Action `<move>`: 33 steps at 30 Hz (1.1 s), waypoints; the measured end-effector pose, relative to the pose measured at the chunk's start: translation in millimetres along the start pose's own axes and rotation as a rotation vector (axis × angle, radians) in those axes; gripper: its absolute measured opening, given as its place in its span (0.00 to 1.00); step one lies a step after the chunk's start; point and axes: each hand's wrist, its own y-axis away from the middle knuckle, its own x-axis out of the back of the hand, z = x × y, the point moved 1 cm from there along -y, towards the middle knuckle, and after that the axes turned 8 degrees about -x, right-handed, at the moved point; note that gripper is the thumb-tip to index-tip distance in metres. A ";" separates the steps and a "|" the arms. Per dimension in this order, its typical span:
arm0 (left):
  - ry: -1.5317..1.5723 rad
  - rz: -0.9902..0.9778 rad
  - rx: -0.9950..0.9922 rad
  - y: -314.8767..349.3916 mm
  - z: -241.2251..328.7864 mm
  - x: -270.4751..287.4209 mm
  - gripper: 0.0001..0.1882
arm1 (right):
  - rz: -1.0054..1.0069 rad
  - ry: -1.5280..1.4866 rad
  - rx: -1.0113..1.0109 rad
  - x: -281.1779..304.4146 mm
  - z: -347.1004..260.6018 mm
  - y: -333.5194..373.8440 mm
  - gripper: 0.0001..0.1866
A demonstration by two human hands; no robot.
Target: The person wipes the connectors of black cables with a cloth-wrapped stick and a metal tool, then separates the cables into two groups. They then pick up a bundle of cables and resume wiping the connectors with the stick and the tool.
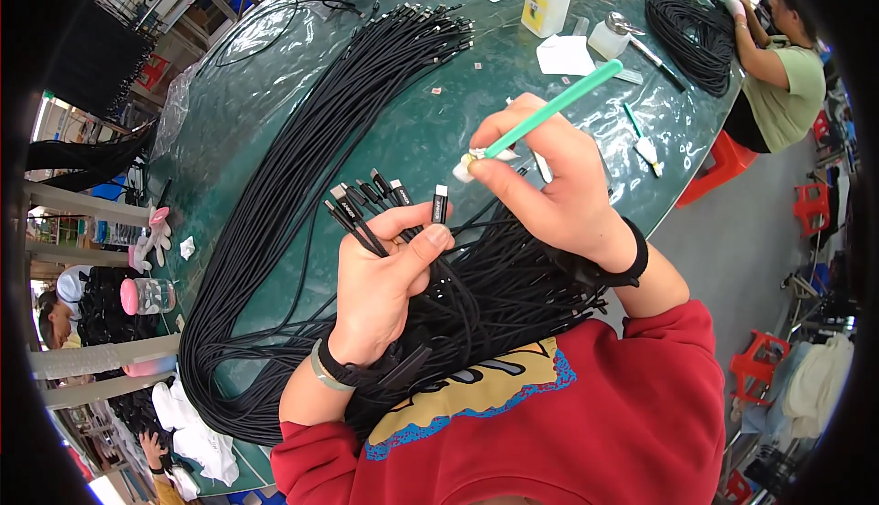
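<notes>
Cable bundle [302, 166] lies on the table [439, 120], bottles [547, 1] behind it.

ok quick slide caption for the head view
Left hand fans black cable connectors while right hand holds a green-handled swab over a green table.

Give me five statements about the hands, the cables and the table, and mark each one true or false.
1. The left hand grips a fan of black cable ends. True.
2. The right hand holds a red screwdriver. False: it holds a green-handled stick with a whitish tip.
3. A long bundle of black cables lies across the green table. True.
4. Both wrists are bare. False: each wears a dark band.
5. The white bottle lies on its side. False: it stands upright.
</notes>
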 end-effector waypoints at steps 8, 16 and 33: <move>0.133 0.001 0.046 -1.7 -1.7 3.2 0.11 | -0.089 -0.097 0.070 -7.5 0.1 2.7 0.08; 0.035 0.015 -0.002 0.1 -2.2 1.8 0.10 | -0.077 0.020 0.105 -6.3 -3.7 0.8 0.09; 0.033 0.012 -0.022 0.0 -3.4 1.8 0.10 | -0.073 0.023 0.123 -5.5 -2.8 2.3 0.10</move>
